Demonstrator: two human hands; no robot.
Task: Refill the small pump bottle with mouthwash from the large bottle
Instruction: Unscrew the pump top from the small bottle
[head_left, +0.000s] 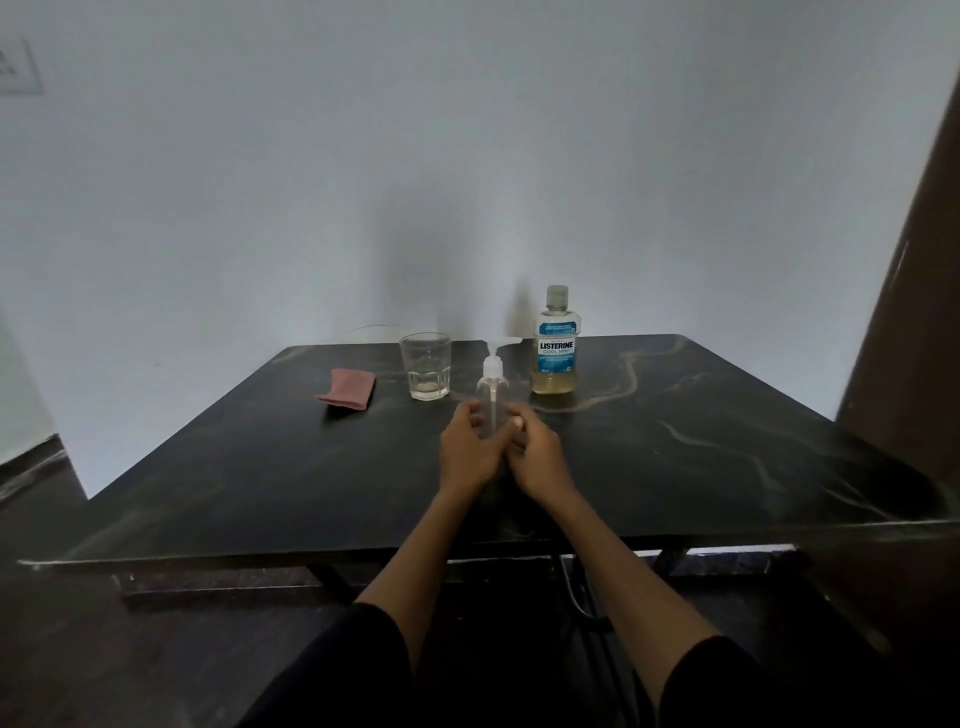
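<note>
A small clear pump bottle (493, 387) with a white pump head stands upright on the dark table (675, 447), its pump fitted on top. My left hand (467, 452) and my right hand (537, 457) both grip its lower body from either side. Behind and to the right stands the large mouthwash bottle (555, 348), capped, with a blue label and a little yellowish liquid at the bottom.
An empty clear glass (426, 373) stands left of the pump bottle. A folded pink cloth (347, 388) lies further left. A brown door or panel (904, 312) rises at the right edge. A grey wall stands behind the table.
</note>
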